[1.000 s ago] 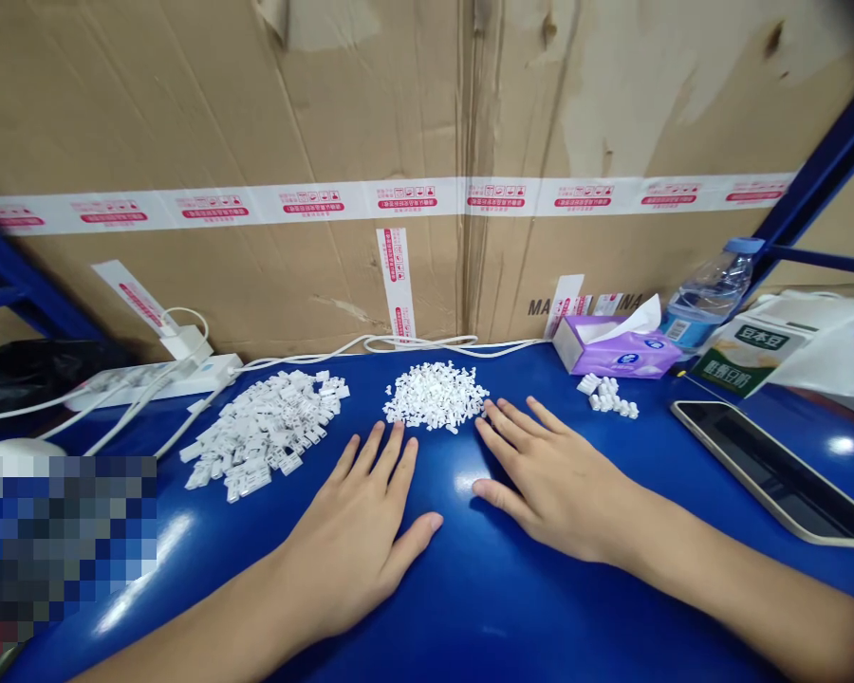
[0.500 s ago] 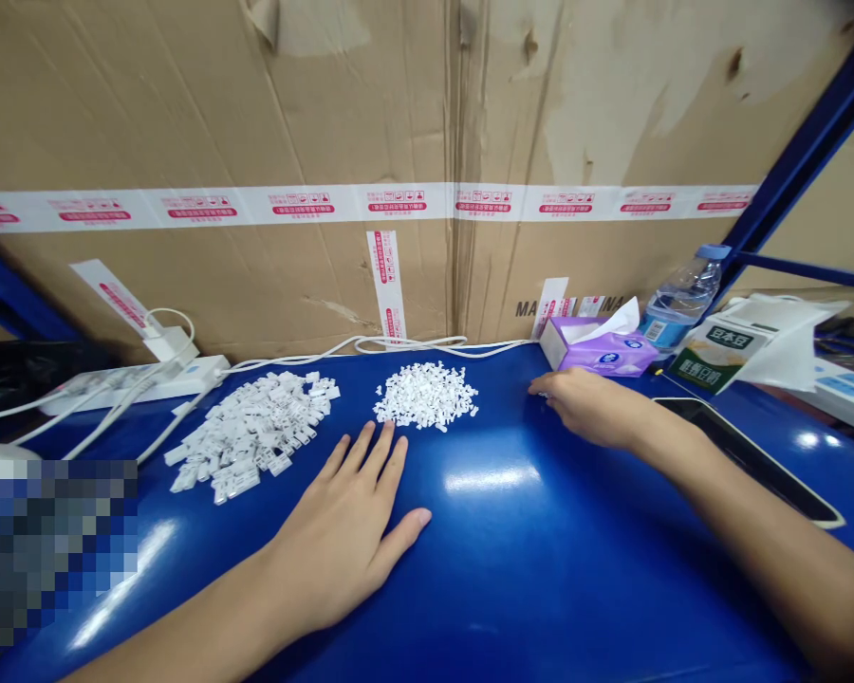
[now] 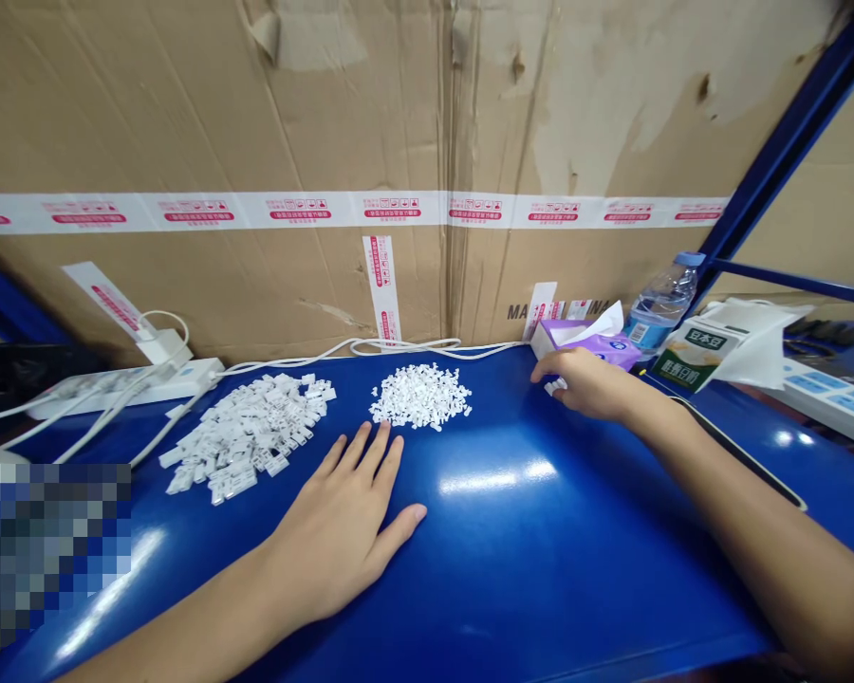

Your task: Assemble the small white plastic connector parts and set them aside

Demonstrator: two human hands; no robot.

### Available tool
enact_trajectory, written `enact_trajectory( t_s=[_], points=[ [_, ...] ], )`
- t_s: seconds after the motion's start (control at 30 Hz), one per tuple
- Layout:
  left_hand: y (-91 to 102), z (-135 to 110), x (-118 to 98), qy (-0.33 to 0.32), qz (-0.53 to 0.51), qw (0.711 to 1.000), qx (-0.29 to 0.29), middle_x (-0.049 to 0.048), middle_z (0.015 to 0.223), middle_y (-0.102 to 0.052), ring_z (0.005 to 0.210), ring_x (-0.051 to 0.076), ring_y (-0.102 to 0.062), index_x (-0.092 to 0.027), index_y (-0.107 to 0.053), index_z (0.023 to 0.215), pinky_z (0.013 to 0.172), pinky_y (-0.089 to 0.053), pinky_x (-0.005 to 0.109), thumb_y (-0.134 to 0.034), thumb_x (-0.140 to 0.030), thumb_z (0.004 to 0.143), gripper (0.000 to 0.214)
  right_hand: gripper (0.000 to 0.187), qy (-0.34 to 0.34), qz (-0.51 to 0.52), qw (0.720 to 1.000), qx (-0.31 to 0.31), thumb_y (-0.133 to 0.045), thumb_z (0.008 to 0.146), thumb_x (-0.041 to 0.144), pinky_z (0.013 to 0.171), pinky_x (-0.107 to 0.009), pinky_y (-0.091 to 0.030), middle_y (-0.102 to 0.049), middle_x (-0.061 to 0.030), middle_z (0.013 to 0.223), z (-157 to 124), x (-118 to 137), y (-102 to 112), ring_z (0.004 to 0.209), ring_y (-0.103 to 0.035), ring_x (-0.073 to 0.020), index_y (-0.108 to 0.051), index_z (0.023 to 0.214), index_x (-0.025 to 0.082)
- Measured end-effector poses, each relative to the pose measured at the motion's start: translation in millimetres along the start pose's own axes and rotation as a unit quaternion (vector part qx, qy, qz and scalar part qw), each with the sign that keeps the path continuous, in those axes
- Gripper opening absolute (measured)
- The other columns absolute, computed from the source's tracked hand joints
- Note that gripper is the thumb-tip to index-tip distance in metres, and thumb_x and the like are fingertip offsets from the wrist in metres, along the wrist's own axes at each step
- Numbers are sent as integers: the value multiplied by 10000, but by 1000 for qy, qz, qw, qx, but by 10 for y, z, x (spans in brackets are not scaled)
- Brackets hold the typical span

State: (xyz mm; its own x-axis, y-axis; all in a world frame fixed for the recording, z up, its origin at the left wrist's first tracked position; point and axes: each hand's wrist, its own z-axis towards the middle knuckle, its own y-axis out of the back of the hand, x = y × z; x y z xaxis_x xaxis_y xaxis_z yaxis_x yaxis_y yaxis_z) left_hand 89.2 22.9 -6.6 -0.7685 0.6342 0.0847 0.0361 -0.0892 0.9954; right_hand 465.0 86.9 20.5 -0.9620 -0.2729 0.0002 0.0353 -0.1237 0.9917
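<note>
Left hand (image 3: 338, 536) flat on the glossy blue tabletop (image 3: 512, 569), palm down, fingers spread wide, holding nothing, fingertips just in front of the heap of tiny white plastic pieces (image 3: 419, 396). Right of that heap, right hand (image 3: 587, 384) is curled narrow, fingertips down over a small white plastic piece (image 3: 555, 386); cannot tell if it is gripped. Left of the heap, a looser pile of larger white plastic connectors (image 3: 246, 436), boxy with dark slots. Behind the heap, a thin white cable (image 3: 405, 346) runs along the table edge, then corrugated cardboard (image 3: 256, 123) with red-printed white tape (image 3: 391, 211). Further right of the heap are a soft purple tissue box (image 3: 590, 332) and a clear plastic water bottle (image 3: 660, 305). Far left, a white power strip (image 3: 114, 384).
</note>
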Motion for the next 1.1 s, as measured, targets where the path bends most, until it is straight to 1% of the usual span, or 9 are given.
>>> enact_trajectory(
  t_s=[0.13, 0.27, 0.33, 0.47, 0.53, 0.63, 0.73, 0.9, 1.1],
  points=[
    [5, -6, -8, -1, -1, 1000, -5, 197, 1594, -311, 1480, 417, -284, -86, -399, 1546, 1174, -324, 619, -282, -651, 1004, 791, 432, 14, 0, 1000, -24, -621, 722, 0, 945, -396, -542, -756, -100, 1116, 16, 21, -28, 1052, -698, -306, -761, 1081, 194],
    [35, -4, -34, -1, -12, 1000, -13, 224, 1583, -342, 1471, 438, -308, -67, -430, 1529, 1162, -327, 633, -320, -647, 998, 794, 324, 89, 40, 982, -160, -656, 843, 179, 1004, -503, -513, -690, -158, 1191, 25, 231, -71, 1124, -632, -343, -715, 1161, 157],
    [71, 8, -9, -5, -26, 999, -25, 229, 1564, -396, 1456, 445, -348, -67, -472, 1505, 1139, -356, 637, -355, -635, 995, 773, 309, 128, 75, 971, -189, -640, 892, 250, 1002, -515, -515, -677, -156, 1190, 14, 414, -117, 1130, -614, -331, -694, 1185, 167],
    [207, 59, 246, -21, -56, 997, -57, 143, 1452, -582, 1317, 383, -544, -173, -654, 1345, 1060, -457, 580, -388, -512, 1029, 534, 282, 172, 120, 963, -168, -617, 936, 300, 1031, -514, -501, -647, -132, 1245, -27, 745, -241, 1186, -571, -306, -679, 1196, 208],
    [287, 92, 469, -16, -49, 995, -87, 151, 1322, -658, 1201, 351, -620, -160, -698, 1267, 1013, -496, 525, -437, -437, 1015, 456, 295, 180, 133, 962, -156, -615, 943, 321, 1047, -525, -487, -631, -125, 1279, -38, 827, -291, 1217, -554, -306, -667, 1217, 224],
    [364, 142, 819, 44, -4, 993, -112, 158, 1198, -686, 1107, 336, -656, -124, -707, 1234, 963, -520, 471, -486, -377, 972, 427, 304, 175, 148, 962, -149, -617, 943, 328, 1050, -540, -480, -631, -124, 1281, -36, 851, -328, 1226, -552, -309, -659, 1227, 229],
    [364, 192, 1051, 139, 29, 986, -82, 145, 1169, -692, 1021, 345, -685, -140, -713, 1228, 834, -553, 450, -484, -388, 953, 435, 307, 160, 159, 963, -148, -629, 934, 320, 1040, -547, -485, -643, -128, 1264, -24, 833, -333, 1204, -566, -310, -661, 1222, 219],
    [289, 274, 1088, 190, 23, 980, -57, 110, 1098, -716, 966, 348, -697, -195, -771, 1073, 751, -539, 420, -507, -416, 942, 368, 292, 149, 166, 963, -154, -642, 921, 306, 1024, -540, -495, -659, -121, 1242, -18, 838, -332, 1182, -578, -306, -674, 1196, 215],
    [263, 297, 1018, 159, 4, 982, -97, 97, 963, -749, 861, 318, -704, -197, -772, 939, 660, -494, 356, -515, -315, 918, 283, 281, 143, 176, 962, -153, -647, 914, 291, 1030, -523, -487, -667, -134, 1226, -23, 858, -325, 1176, -579, -301, -693, 1172, 189]
  ],
)
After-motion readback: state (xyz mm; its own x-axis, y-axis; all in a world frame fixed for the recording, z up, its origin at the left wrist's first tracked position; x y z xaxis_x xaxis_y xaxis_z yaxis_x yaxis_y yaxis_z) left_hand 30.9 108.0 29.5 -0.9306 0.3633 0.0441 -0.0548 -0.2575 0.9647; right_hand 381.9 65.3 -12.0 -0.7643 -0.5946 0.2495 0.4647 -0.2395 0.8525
